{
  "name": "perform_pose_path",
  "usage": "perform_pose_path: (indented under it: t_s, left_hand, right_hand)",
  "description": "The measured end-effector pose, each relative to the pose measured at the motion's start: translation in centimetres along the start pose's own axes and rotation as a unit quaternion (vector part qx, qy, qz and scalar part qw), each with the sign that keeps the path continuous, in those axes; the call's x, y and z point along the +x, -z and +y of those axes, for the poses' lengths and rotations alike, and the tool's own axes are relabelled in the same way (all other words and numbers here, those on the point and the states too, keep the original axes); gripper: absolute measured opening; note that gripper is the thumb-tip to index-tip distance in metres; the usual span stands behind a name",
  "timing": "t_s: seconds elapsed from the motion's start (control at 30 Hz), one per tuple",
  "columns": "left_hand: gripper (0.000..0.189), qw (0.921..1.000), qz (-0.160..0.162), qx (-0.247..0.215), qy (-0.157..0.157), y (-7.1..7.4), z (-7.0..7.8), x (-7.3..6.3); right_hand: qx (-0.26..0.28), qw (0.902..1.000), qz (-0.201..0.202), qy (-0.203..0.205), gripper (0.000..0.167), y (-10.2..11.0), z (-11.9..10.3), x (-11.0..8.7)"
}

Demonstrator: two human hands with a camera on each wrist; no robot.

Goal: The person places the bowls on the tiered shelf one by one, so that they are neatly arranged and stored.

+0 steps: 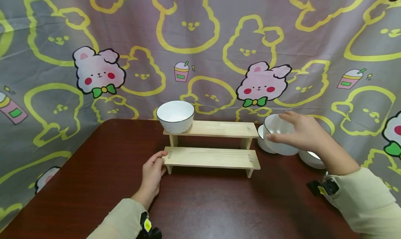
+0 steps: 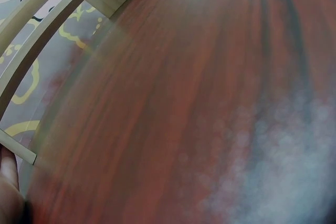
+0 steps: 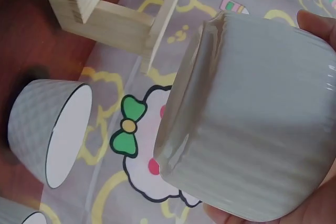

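A two-tier wooden stand (image 1: 210, 158) sits on the table. My left hand (image 1: 151, 174) grips the left end of its lower board; in the left wrist view only part of that hand (image 2: 8, 192) appears, beside the stand's leg. Up at the right of the stand, my right hand (image 1: 308, 131) holds a white bowl (image 1: 282, 148) between thumb and fingers. The right wrist view has this ribbed bowl (image 3: 262, 114) tipped on its side, its mouth turned left. Another white bowl (image 1: 175, 122), dark-rimmed, stands upright on the left end of the upper board.
Behind the held bowl, a dark-rimmed white bowl (image 1: 264, 143) stands on the table close to the stand's right end. One more bowl (image 1: 312, 159) is under the right forearm. A patterned curtain (image 1: 213, 58) hangs along the back edge of the brown table (image 1: 200, 207).
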State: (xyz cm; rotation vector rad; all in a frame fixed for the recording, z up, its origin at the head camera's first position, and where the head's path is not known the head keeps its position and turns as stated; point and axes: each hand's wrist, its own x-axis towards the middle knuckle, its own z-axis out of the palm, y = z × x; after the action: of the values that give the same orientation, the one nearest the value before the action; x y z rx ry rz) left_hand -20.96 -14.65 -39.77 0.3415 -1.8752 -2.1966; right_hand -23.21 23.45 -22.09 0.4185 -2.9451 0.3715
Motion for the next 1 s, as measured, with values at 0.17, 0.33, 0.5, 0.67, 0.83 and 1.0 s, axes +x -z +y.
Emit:
perform_pose_path:
  t_s: [0.17, 0.33, 0.5, 0.67, 0.83, 1.0]
  left_hand:
    - [0.035, 1.0000, 0.000, 0.002, 0.002, -0.1, -0.1, 0.0]
    - [0.035, 1.0000, 0.000, 0.002, 0.001, -0.2, -0.1, 0.2]
    - [0.034, 1.0000, 0.009, 0.001, 0.003, 0.0, -0.2, 0.4]
    - [0.035, 0.9999, 0.010, 0.002, 0.002, 0.0, -0.3, 0.4]
    - [0.035, 1.0000, 0.005, 0.003, -0.002, -0.4, -0.1, 0.3]
    - [0.034, 0.9999, 0.008, 0.009, -0.001, -0.5, -0.1, 0.2]
  right_hand:
    - [-0.003, 0.9999, 0.004, 0.011, 0.088, 0.2, -0.6, 0.7]
    - [0.008, 0.9996, 0.003, 0.025, 0.087, 0.2, -1.4, 1.7]
    - [0.029, 0.9990, -0.004, 0.033, 0.087, -0.1, -2.3, 2.8]
    - [0.043, 0.9984, 0.001, 0.036, 0.084, -0.6, -3.1, 3.8]
    - [0.054, 0.9970, 0.027, 0.049, 0.079, -1.1, -3.8, 4.6]
    - [0.066, 0.9956, 0.028, 0.061, 0.077, -1.4, -4.7, 5.3]
